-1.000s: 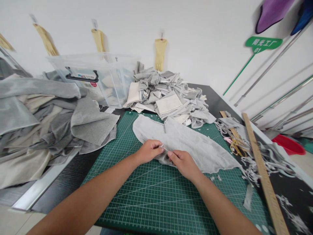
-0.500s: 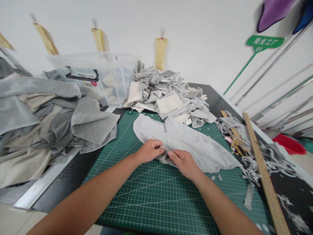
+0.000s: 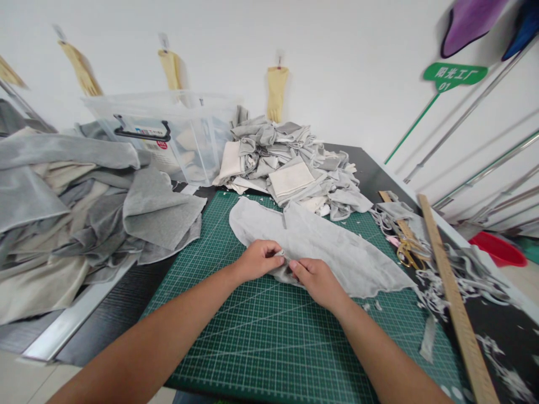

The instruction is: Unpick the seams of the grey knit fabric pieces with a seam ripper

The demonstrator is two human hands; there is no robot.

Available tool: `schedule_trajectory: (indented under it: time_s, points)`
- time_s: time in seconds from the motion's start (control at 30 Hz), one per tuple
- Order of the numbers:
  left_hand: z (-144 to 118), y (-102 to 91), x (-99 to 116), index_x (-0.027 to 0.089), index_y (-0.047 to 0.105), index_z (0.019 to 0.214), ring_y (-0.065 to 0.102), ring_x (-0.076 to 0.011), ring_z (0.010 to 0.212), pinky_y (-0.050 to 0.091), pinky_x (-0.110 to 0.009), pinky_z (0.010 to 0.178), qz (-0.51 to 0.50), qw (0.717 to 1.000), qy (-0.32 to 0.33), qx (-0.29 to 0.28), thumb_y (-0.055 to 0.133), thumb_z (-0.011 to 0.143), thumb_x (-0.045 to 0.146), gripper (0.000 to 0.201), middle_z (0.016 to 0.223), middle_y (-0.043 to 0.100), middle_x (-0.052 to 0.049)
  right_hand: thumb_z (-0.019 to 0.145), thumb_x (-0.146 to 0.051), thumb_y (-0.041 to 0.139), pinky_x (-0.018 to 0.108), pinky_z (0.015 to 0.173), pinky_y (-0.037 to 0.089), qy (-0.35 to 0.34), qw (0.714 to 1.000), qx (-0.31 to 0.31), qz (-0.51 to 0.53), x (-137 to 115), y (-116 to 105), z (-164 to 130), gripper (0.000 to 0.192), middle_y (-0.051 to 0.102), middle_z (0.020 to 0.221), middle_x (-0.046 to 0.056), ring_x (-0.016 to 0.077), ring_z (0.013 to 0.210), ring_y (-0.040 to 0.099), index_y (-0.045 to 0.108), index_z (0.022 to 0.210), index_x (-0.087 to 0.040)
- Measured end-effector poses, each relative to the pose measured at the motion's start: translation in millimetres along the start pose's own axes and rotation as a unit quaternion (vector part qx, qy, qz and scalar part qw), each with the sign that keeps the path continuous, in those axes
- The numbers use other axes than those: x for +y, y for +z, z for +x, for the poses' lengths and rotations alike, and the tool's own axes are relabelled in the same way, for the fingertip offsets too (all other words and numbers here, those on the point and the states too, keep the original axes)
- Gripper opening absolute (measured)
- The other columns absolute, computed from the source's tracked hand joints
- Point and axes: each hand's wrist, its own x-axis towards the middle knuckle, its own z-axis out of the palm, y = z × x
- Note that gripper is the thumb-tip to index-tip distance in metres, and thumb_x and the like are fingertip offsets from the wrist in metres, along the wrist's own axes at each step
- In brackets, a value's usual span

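**Both hands pinching the near edge of a grey cloth**

On the green gridded cutting mat (image 3: 269, 336), a pale grey, irregular piece of thin fabric (image 3: 328, 247) lies spread, uncut as far as shows. Left hand (image 3: 259, 259) and right hand (image 3: 318, 280) each pinch its bunched near edge. Gold-handled scissors (image 3: 406, 252) and a long wooden ruler (image 3: 452, 292) lie right, untouched; heaped grey offcuts (image 3: 290, 163) crowd the far edge.

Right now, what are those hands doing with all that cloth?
A person's left hand and right hand pinch the near edge of a light grey fabric piece lying on a green cutting mat. A heap of grey and cream cloth pieces sits behind it. Scissors and a long wooden ruler lie untouched to the right.
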Motion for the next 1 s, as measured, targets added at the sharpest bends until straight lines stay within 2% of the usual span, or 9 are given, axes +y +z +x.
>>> schedule_trajectory:
  time_s: [0.17, 0.3, 1.0]
  points:
    - [0.8, 0.0, -4.3, 0.009, 0.061, 0.076, 0.045, -0.0088, 0.055, 0.034, -0.019, 0.051, -0.043, 0.999, -0.014, 0.026, 0.064, 0.073, 0.034, 0.025, 0.062, 0.054, 0.001, 0.09, -0.051, 0.036, 0.023, 0.05, 0.03, -0.001, 1.0, 0.003, 0.005, 1.6, 0.3, 0.2, 0.05, 0.051, 0.053, -0.001, 0.0119, 0.051, 0.044, 0.057, 0.061, -0.016]
    - [0.6, -0.9, -4.0, 0.009, 0.061, 0.075, 0.045, -0.0085, 0.054, 0.034, -0.019, 0.051, -0.072, 0.997, -0.02, 0.022, 0.062, 0.075, 0.037, 0.027, 0.061, 0.054, 0.001, 0.09, -0.051, 0.035, 0.023, 0.051, 0.032, 0.0, 1.0, 0.004, 0.01, 1.9, 0.1, 0.7, 0.05, 0.053, 0.053, 0.0, 0.0122, 0.052, 0.046, 0.057, 0.061, -0.017]
    - [0.3, 0.1, -4.4, 0.011, 0.058, 0.071, 0.039, -0.008, 0.054, 0.029, -0.018, 0.049, -0.023, 1.0, -0.013, 0.014, 0.057, 0.079, 0.037, 0.027, 0.058, 0.046, 0.003, 0.089, -0.052, 0.036, 0.023, 0.05, 0.031, 0.0, 1.0, 0.009, -0.001, 0.7, 0.3, 0.6, 0.05, 0.05, 0.051, -0.001, 0.0121, 0.051, 0.044, 0.056, 0.059, -0.017]
